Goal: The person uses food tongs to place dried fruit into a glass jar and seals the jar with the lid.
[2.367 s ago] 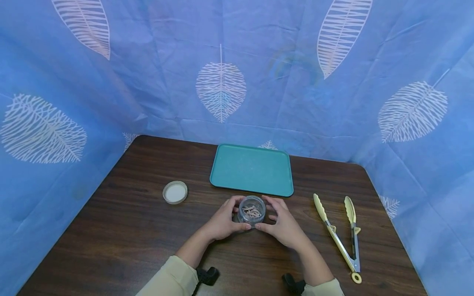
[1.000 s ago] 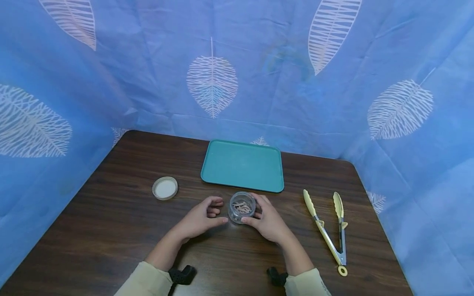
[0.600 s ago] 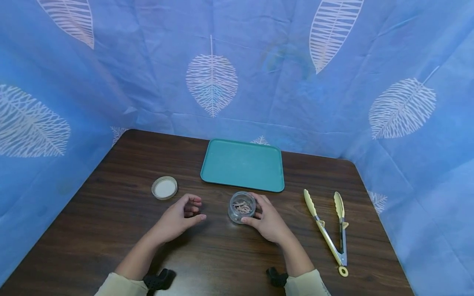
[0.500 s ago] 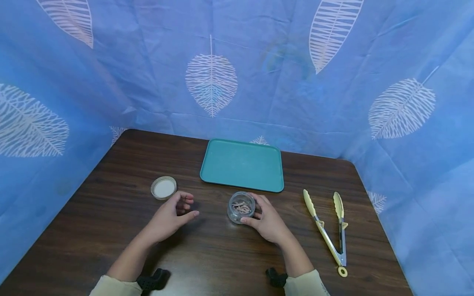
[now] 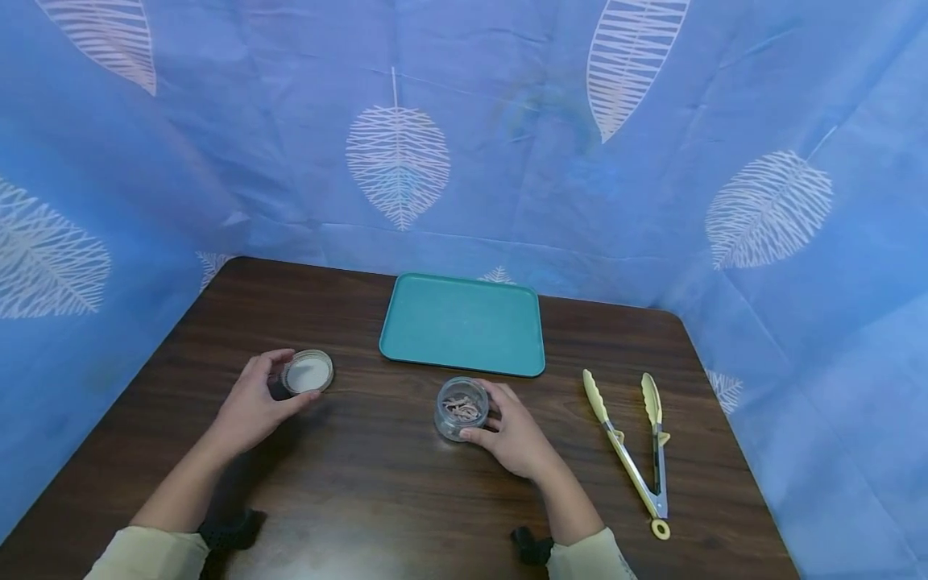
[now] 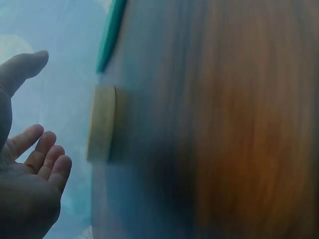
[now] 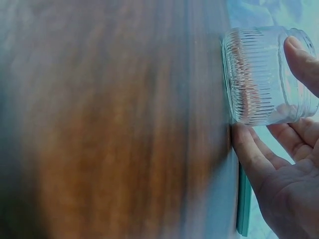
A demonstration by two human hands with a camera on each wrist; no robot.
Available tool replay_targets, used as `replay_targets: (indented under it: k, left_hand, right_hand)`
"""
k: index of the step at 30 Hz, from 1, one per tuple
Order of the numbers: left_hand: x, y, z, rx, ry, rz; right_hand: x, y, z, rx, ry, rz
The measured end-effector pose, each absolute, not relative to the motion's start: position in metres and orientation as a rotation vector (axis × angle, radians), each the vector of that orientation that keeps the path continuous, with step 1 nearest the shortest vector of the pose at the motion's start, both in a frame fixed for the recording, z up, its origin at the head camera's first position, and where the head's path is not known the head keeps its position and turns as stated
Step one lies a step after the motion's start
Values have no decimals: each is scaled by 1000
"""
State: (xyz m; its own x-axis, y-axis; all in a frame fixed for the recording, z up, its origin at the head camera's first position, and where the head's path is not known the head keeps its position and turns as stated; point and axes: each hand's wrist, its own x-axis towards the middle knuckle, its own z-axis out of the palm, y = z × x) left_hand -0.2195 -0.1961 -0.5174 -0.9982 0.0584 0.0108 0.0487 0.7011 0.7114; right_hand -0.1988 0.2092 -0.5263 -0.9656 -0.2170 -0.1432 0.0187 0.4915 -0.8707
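Note:
In the head view my left hand [image 5: 250, 407] reaches around the near-left side of a round jar lid [image 5: 309, 373], which lies with its white inside up. The left wrist view has that hand's thumb and fingers spread apart, with the lid's yellowish side wall [image 6: 102, 124] beyond them. A clear glass jar [image 5: 448, 425] stands upright and uncovered, small brownish-pink strips [image 5: 461, 408] at its bottom. My right hand [image 5: 516, 437] holds it from the right. Seen at the right wrist, the thumb [image 7: 301, 62] lies on the ribbed jar's upper part, fingers on the opposite side.
A teal tray [image 5: 464, 322] lies at the back of the dark wooden table [image 5: 391, 499]. Cream-tipped tongs [image 5: 638, 475] rest spread apart on the right. Blue leaf-printed cloth [image 5: 507, 177] hangs behind the table and at both sides.
My left hand has let go of the jar and moved left to the lid. The right hand has stayed at the jar. The head view has shifted slightly.

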Motion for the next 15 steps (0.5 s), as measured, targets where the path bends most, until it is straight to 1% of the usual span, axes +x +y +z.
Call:
replay_targets:
  k: [5,15]
  left_hand:
    - [-231,-213,-526,77,2904,1045]
    - [-243,-218,-536,71,2914,860]
  right_hand:
    - [-200,210,-528,-174,2502,-1467]
    - [-199,210,-526,-190,2510,-1465]
